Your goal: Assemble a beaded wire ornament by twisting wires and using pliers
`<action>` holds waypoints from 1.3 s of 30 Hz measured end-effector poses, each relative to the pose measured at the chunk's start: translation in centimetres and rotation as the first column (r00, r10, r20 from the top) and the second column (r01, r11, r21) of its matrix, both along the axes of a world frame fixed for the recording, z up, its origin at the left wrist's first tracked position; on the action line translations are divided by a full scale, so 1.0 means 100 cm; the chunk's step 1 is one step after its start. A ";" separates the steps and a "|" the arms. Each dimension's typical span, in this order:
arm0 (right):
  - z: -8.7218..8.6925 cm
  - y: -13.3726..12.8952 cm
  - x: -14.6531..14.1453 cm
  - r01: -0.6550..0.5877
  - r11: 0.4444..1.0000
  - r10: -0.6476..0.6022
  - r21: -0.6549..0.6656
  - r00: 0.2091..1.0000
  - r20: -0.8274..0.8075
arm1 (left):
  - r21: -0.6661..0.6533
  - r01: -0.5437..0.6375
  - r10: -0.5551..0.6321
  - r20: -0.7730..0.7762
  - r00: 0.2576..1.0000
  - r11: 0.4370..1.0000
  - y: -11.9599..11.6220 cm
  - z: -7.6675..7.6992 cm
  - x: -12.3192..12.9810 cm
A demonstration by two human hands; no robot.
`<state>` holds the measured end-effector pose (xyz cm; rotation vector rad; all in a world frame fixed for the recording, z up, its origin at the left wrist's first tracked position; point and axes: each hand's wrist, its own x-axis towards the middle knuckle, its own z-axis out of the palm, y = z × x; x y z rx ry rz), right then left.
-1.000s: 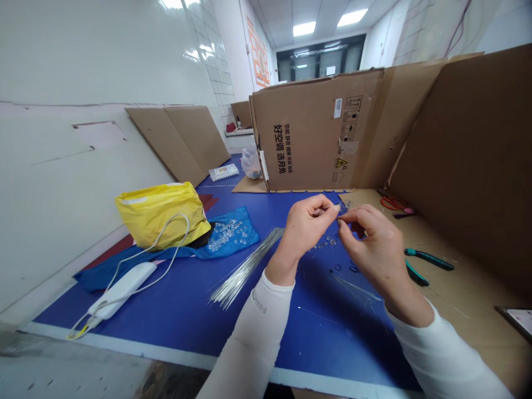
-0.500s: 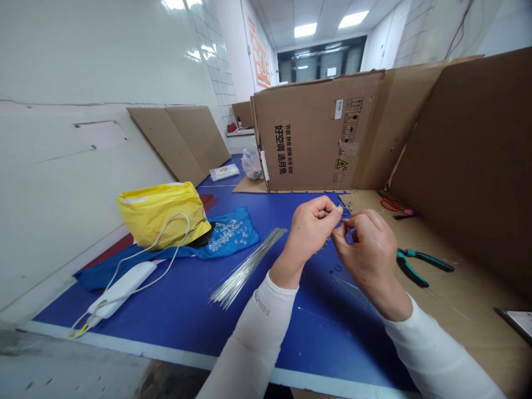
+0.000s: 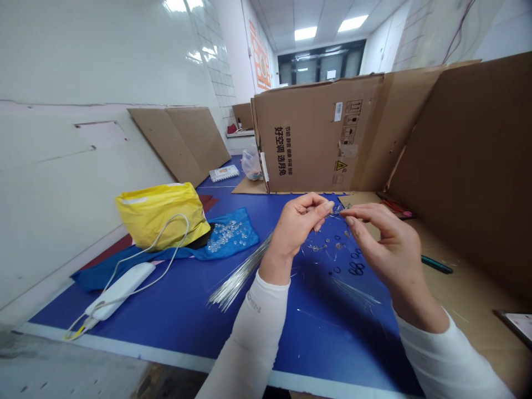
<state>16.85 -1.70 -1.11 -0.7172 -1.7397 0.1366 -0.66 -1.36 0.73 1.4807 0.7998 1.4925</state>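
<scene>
My left hand (image 3: 297,227) is raised over the blue tabletop, thumb and fingers pinched together on what looks like a thin wire, its end hard to make out. Just right of it, my right hand (image 3: 386,244) has thumb and fingertips close together; whatever lies between them is too small to name. Beneath and between the hands, black rings (image 3: 356,270), small clear pieces (image 3: 316,248) and loose bits of wire are scattered. A thin bundle of wires (image 3: 353,292) rests below the right hand. Left of my left wrist lies a thicker bundle of straight silvery wires (image 3: 239,280).
Clear beads (image 3: 226,235) sit on a blue cloth beside a yellow bag (image 3: 164,213). A white power strip (image 3: 120,291) with its cord lies at left. Cardboard walls (image 3: 307,138) stand behind and right. Green-handled pliers (image 3: 436,264) and orange scissors (image 3: 397,208) are at right.
My right hand has moved right and its fingers have straightened, uncovering the black rings and partly hiding the pliers. My left hand has shifted slightly left, still pinched.
</scene>
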 end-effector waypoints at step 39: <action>0.023 -0.029 0.006 -0.434 0.714 0.350 -0.550 0.901 -0.256 | 0.347 0.177 -0.089 -0.254 0.963 0.921 -0.003 -0.005 -0.022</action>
